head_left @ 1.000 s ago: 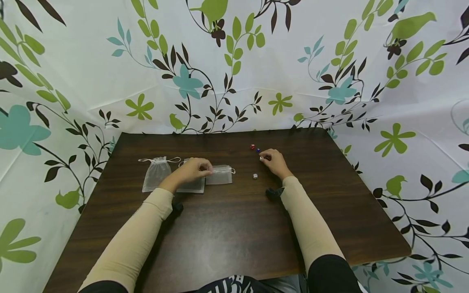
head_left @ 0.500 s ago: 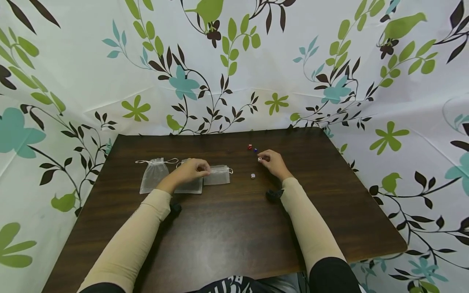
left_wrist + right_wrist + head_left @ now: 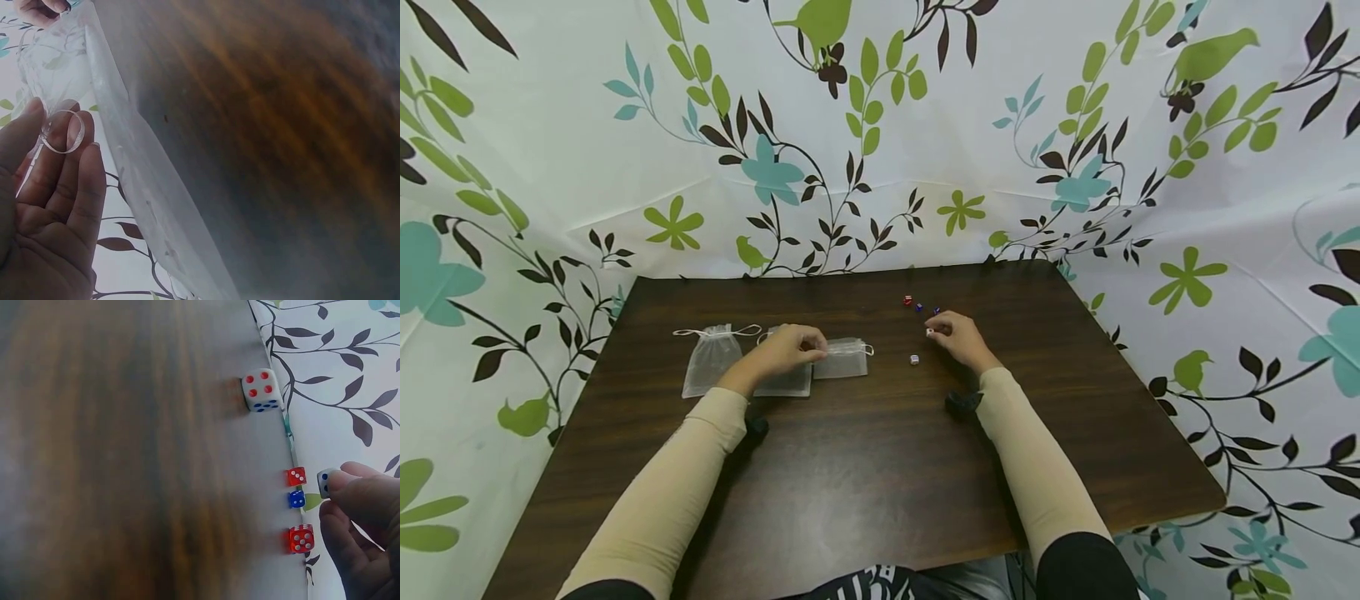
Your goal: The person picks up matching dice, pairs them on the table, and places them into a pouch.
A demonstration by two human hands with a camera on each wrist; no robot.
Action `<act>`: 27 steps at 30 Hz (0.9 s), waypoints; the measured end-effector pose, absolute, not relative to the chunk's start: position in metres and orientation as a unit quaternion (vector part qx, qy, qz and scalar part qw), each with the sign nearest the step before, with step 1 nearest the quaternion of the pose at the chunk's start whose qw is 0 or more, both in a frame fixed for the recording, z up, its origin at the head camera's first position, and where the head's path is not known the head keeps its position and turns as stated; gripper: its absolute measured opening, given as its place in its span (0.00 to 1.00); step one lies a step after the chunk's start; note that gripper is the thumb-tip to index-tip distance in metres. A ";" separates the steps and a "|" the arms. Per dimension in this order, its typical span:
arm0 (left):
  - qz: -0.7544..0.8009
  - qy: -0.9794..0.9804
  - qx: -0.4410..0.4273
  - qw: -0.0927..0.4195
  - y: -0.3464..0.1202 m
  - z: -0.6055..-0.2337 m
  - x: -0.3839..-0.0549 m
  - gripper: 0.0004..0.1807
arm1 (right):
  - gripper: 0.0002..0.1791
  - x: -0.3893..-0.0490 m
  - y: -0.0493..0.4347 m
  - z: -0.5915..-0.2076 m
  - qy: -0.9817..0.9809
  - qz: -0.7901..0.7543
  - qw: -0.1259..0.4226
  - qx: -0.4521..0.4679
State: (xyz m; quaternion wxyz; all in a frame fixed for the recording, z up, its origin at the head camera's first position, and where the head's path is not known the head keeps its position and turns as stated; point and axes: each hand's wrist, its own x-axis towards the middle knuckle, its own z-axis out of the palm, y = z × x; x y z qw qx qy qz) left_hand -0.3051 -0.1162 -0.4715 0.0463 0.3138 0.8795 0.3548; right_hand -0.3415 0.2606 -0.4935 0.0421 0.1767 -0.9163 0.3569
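Dark wood-grain table, leafy cloth behind it. Small white die is in the right hand, pinched between thumb and finger, probably since it's too tiny for a full grip. Other dice sit near, likely for easy reach. Left hand is at the sheer bags, fingers half curled by a drawstring loop; can't tell if they're pinching it.

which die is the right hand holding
The white die pinched between the right hand's fingertips. It's off the table, while the other white die, showing four red pips, lies there untouched.
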 end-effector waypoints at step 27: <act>0.355 0.880 0.313 0.047 -0.119 -0.469 -0.306 0.04 | 0.11 -0.325 0.265 -0.498 -0.918 0.327 -0.061 0.215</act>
